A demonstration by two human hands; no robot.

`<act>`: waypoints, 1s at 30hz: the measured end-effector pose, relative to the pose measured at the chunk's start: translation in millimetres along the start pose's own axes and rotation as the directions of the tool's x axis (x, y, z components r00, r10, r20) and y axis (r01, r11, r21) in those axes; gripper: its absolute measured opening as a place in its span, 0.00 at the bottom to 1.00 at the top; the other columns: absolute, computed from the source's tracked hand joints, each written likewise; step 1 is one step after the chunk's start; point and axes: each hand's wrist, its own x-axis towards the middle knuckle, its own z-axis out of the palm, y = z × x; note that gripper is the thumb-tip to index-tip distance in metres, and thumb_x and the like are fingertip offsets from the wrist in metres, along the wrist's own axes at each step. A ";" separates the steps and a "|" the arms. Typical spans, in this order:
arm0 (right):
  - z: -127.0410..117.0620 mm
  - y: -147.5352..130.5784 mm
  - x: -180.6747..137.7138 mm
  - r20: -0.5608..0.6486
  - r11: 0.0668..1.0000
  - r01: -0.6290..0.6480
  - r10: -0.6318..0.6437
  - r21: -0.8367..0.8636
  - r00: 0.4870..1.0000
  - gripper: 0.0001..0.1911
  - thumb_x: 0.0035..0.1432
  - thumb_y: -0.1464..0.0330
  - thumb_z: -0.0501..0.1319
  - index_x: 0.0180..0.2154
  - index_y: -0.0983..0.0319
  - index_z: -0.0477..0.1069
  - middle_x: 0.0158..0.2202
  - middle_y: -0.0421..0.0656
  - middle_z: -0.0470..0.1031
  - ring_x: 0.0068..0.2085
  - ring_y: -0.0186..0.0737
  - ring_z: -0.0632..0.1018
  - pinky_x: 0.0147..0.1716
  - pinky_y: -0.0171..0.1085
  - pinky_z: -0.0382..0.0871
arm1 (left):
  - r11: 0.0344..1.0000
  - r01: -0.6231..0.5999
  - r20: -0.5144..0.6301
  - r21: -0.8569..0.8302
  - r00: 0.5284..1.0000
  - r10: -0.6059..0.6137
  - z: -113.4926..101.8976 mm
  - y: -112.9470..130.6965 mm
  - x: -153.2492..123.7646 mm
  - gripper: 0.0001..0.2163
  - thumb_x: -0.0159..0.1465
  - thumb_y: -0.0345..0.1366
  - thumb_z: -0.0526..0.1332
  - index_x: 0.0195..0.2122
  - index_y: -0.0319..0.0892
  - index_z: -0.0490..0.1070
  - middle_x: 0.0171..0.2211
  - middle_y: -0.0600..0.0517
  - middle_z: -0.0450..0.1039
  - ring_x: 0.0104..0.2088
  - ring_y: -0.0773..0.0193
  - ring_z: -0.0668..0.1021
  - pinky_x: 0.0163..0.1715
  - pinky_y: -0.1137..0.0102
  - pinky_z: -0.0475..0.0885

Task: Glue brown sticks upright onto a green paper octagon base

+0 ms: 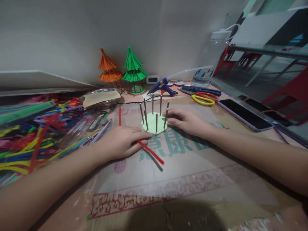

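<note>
A pale green scalloped disc [154, 124] lies on the plastic-covered table with several thin brown sticks standing upright around its edge. My left hand [122, 141] rests at its lower left, a fingertip close to the rim. Between the fingers of that hand is a red pipe cleaner [154, 154], its free end pointing down and right. My right hand [184, 121] lies at the disc's right edge, fingers slightly bent and apart, their tips by the sticks there. Whether they press on the disc is hard to see. Another short red pipe cleaner [120, 116] lies behind my left hand.
Colourful pipe cleaners [21, 141] pile up at left. Behind stand an orange tree model [109, 69], a green tree model [134, 69] and a blue glue gun [162, 86]. Yellow-and-orange-handled scissors [203, 98], a phone [244, 114] and a water bottle [204, 61] are at right.
</note>
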 end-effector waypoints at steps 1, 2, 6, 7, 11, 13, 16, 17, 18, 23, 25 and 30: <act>-0.3 0.2 0.1 -0.009 1.000 0.001 -0.001 0.000 1.000 0.10 0.63 0.68 0.60 0.44 0.61 0.78 0.47 0.47 0.81 0.49 0.45 0.80 0.53 0.46 0.72 | 1.000 0.013 0.009 -0.015 1.000 -0.013 -0.6 0.5 0.8 0.17 0.73 0.41 0.51 0.58 0.48 0.73 0.45 0.49 0.81 0.42 0.58 0.83 0.38 0.67 0.73; -0.4 0.6 0.1 -0.019 1.000 0.007 -0.007 -0.003 1.000 0.08 0.63 0.68 0.60 0.41 0.61 0.78 0.44 0.46 0.81 0.46 0.43 0.80 0.50 0.44 0.72 | 0.999 0.026 0.017 -0.029 1.000 -0.025 -1.1 0.9 1.5 0.17 0.72 0.40 0.52 0.58 0.48 0.72 0.46 0.49 0.81 0.42 0.58 0.83 0.39 0.67 0.73; 0.2 1.1 -0.5 -0.050 0.998 0.039 -0.041 -0.046 0.998 0.05 0.62 0.68 0.62 0.35 0.61 0.76 0.39 0.45 0.79 0.41 0.41 0.78 0.45 0.41 0.71 | 0.996 0.084 0.033 -0.017 0.996 -0.084 -0.8 -0.2 2.5 0.12 0.70 0.39 0.55 0.49 0.45 0.74 0.42 0.49 0.82 0.39 0.58 0.83 0.36 0.68 0.72; 0.3 0.6 -0.7 -0.052 0.998 0.034 -0.037 -0.054 0.998 0.05 0.61 0.69 0.62 0.34 0.61 0.76 0.38 0.45 0.78 0.40 0.41 0.78 0.44 0.41 0.71 | 0.996 0.090 0.031 0.017 0.995 -0.090 -0.3 -1.1 1.8 0.11 0.70 0.40 0.55 0.44 0.43 0.75 0.38 0.48 0.82 0.37 0.58 0.82 0.34 0.68 0.70; 0.0 -2.7 -1.4 -0.043 0.998 -0.015 0.013 -0.054 0.999 0.04 0.61 0.70 0.62 0.34 0.61 0.77 0.37 0.44 0.79 0.39 0.41 0.77 0.43 0.40 0.71 | 0.988 0.042 -0.022 0.145 0.999 -0.039 1.1 -4.4 -2.8 0.18 0.73 0.43 0.50 0.31 0.42 0.74 0.29 0.48 0.78 0.30 0.59 0.80 0.29 0.68 0.66; -0.4 -4.5 -1.5 -0.034 0.998 -0.032 0.030 -0.047 0.999 0.04 0.61 0.70 0.62 0.35 0.62 0.77 0.37 0.44 0.79 0.40 0.41 0.78 0.43 0.40 0.71 | 0.991 0.007 -0.051 0.137 0.999 0.000 1.0 -5.3 -4.4 0.16 0.73 0.43 0.50 0.41 0.43 0.77 0.32 0.48 0.79 0.32 0.59 0.80 0.30 0.68 0.67; -0.5 -6.6 -1.3 -0.026 0.998 -0.051 0.050 -0.043 0.998 0.04 0.61 0.70 0.62 0.35 0.62 0.77 0.37 0.45 0.80 0.40 0.42 0.78 0.42 0.41 0.71 | 0.994 -0.050 -0.048 0.098 0.997 0.055 1.1 -5.8 -4.9 0.17 0.74 0.42 0.50 0.56 0.46 0.73 0.36 0.50 0.81 0.34 0.60 0.82 0.32 0.68 0.69; -0.4 -7.1 -1.3 -0.025 0.997 -0.057 0.056 -0.044 0.998 0.04 0.61 0.70 0.62 0.35 0.62 0.77 0.37 0.45 0.81 0.40 0.42 0.78 0.42 0.41 0.71 | 0.993 -0.057 -0.050 0.099 0.997 0.062 1.5 -6.1 -4.8 0.17 0.74 0.42 0.50 0.56 0.46 0.73 0.36 0.50 0.82 0.34 0.60 0.82 0.33 0.68 0.69; -0.4 -7.4 -1.3 -0.023 0.997 -0.062 0.060 -0.046 0.998 0.04 0.61 0.70 0.62 0.35 0.61 0.77 0.38 0.44 0.81 0.40 0.42 0.78 0.42 0.40 0.71 | 0.993 -0.053 -0.062 0.109 0.996 0.060 2.1 -6.5 -4.8 0.17 0.74 0.42 0.49 0.55 0.46 0.74 0.36 0.50 0.82 0.34 0.60 0.82 0.33 0.68 0.69; 0.1 -7.4 -1.3 -0.024 0.996 -0.069 0.068 -0.051 0.997 0.04 0.61 0.71 0.62 0.34 0.61 0.77 0.38 0.44 0.81 0.40 0.41 0.79 0.42 0.39 0.70 | 0.983 -0.002 -0.137 0.185 0.990 0.028 6.1 -9.0 -5.6 0.16 0.74 0.41 0.51 0.51 0.44 0.77 0.34 0.50 0.81 0.34 0.59 0.82 0.31 0.68 0.69; 0.4 -7.1 -1.2 -0.027 0.996 -0.069 0.068 -0.053 0.997 0.05 0.61 0.71 0.62 0.35 0.62 0.77 0.38 0.45 0.81 0.40 0.41 0.79 0.43 0.39 0.70 | 0.982 0.006 -0.129 0.187 0.991 0.018 6.0 -10.0 -5.4 0.18 0.74 0.42 0.50 0.56 0.45 0.74 0.35 0.49 0.81 0.34 0.59 0.82 0.31 0.68 0.69; 0.7 -8.1 -1.1 -0.027 0.996 -0.082 0.081 -0.041 0.996 0.05 0.61 0.70 0.61 0.35 0.61 0.77 0.37 0.45 0.81 0.39 0.42 0.79 0.42 0.40 0.70 | 0.993 -0.027 0.000 0.119 1.000 0.027 2.0 -12.0 -2.8 0.19 0.75 0.43 0.48 0.60 0.46 0.71 0.39 0.49 0.81 0.36 0.58 0.82 0.33 0.67 0.71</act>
